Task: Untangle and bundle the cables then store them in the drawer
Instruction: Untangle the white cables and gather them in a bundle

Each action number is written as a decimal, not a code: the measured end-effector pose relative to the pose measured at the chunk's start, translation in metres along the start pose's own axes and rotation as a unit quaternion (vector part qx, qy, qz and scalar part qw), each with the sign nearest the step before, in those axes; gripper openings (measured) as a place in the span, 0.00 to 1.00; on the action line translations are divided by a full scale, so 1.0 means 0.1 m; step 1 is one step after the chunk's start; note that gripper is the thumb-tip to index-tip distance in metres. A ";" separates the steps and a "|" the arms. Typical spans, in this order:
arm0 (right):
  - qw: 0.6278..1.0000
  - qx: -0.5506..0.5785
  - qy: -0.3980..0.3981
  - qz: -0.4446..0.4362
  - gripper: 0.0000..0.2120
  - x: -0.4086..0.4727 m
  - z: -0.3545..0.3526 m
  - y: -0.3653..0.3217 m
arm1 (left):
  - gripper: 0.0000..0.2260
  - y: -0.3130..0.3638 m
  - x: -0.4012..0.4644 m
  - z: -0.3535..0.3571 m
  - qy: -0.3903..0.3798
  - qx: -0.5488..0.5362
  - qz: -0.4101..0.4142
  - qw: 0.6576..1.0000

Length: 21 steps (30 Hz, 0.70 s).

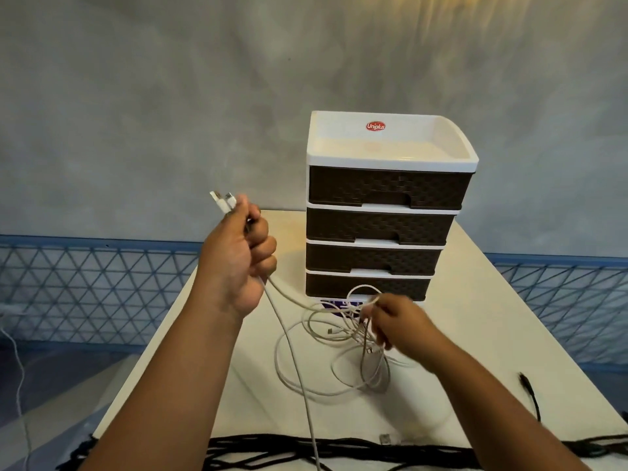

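Observation:
My left hand (238, 260) is raised over the table's left side and grips white cables, whose plug ends (222, 200) stick out above the fist. Two strands run down from it. A tangle of white cables (326, 355) lies on the white table (475, 334) in front of the drawer unit. My right hand (397, 326) pinches loops at the tangle's top right. The drawer unit (384, 212) is white with several dark brown woven-look drawers, all shut.
Black cables (306, 450) stretch along the table's near edge, and one black cable end (530, 392) lies at the right. A blue mesh fence (85, 290) runs behind the table below a grey wall. A thin white cord (18, 379) hangs at far left.

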State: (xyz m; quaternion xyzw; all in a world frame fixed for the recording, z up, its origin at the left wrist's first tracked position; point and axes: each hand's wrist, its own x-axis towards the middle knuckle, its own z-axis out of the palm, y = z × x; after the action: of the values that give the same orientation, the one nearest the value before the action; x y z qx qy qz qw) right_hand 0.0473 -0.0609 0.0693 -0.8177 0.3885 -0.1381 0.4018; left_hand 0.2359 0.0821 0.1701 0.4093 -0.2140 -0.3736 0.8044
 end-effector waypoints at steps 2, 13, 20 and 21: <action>0.993 0.109 0.030 -0.034 0.10 -0.05 -0.23 -0.34 | 0.10 -0.10 0.00 -0.04 -0.002 0.067 -0.025 0.997; 0.929 0.218 0.033 -0.298 0.10 -0.34 -0.57 -1.39 | 0.16 -0.55 -0.02 0.31 -0.135 0.308 -0.068 0.939; 0.992 0.069 -0.082 -0.061 0.23 0.01 0.07 -0.41 | 0.18 -0.12 0.04 0.36 -0.219 0.080 -0.059 0.971; 0.993 0.039 -0.090 -0.058 0.19 0.04 0.20 -0.32 | 0.18 -0.07 0.04 0.36 -0.235 0.061 -0.056 0.968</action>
State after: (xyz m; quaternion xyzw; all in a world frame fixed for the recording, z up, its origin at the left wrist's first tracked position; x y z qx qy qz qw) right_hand 0.0770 -0.0407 0.0807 -0.8319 0.2968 -0.1019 0.4578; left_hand 0.2117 0.0583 0.1850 0.3695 -0.3964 -0.4900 0.6828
